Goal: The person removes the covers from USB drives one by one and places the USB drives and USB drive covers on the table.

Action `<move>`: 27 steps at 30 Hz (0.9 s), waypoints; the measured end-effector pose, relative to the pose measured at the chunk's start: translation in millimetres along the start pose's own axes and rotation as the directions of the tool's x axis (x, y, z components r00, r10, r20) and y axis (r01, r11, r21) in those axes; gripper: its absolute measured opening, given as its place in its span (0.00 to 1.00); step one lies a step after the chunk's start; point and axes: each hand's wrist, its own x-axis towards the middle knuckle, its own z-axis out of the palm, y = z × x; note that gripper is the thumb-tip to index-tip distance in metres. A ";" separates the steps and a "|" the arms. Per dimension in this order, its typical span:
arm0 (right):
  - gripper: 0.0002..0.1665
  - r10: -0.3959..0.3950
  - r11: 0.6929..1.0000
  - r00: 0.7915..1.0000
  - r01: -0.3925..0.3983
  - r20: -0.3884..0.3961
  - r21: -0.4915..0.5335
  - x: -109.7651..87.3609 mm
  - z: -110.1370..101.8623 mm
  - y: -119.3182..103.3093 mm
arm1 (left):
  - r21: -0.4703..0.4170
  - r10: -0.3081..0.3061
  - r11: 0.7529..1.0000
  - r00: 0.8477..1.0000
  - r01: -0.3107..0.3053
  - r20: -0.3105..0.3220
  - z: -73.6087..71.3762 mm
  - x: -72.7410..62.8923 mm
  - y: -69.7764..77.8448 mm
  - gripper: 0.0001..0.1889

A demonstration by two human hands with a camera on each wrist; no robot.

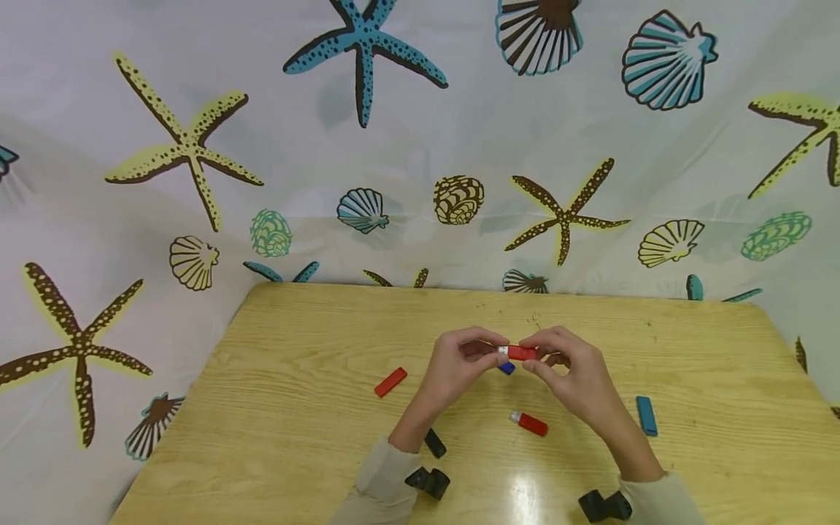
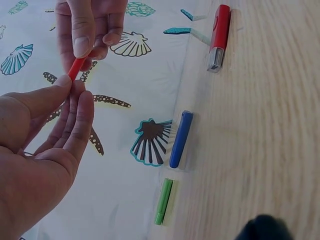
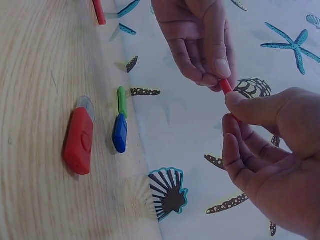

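Between my two hands, raised over the far half of the table, is a red USB flash drive [image 1: 521,353] with a pale metal end toward the left. My left hand [image 1: 459,364] pinches its metal end between thumb and fingertips. The other end sits in the pinch of my right hand [image 1: 574,368]. Both wrist views show thumbs and fingertips covering most of the drive. Beneath the hands lies a blue stick [image 1: 507,368], and a green stick [image 2: 163,201] is close to it. Nearer to me rests another red flash drive [image 1: 530,424], its metal end pointing left.
A red stick [image 1: 391,382] lies left of my left forearm. Partly behind that forearm is a black stick [image 1: 435,443]. To the right of my right forearm sits a teal stick [image 1: 646,415]. A patterned cloth [image 1: 420,146] hangs behind the wooden table [image 1: 295,437].
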 end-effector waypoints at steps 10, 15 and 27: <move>0.14 -0.051 0.999 0.999 0.051 -0.019 0.000 1.8 -1.7 -1.9 | -0.019 0.009 1.000 1.000 -0.009 -0.012 -3.2 1.1 3.1 0.08; 0.14 -0.071 0.997 0.997 0.070 -0.028 -0.027 3.0 -5.0 -1.4 | -0.037 0.016 0.999 1.000 -0.017 -0.019 -10.7 0.6 2.3 0.09; 0.16 -0.064 0.997 0.994 0.060 -0.093 -0.041 -1.0 -22.1 7.6 | -0.058 0.042 0.997 0.993 -0.049 -0.108 -43.2 -4.4 2.3 0.09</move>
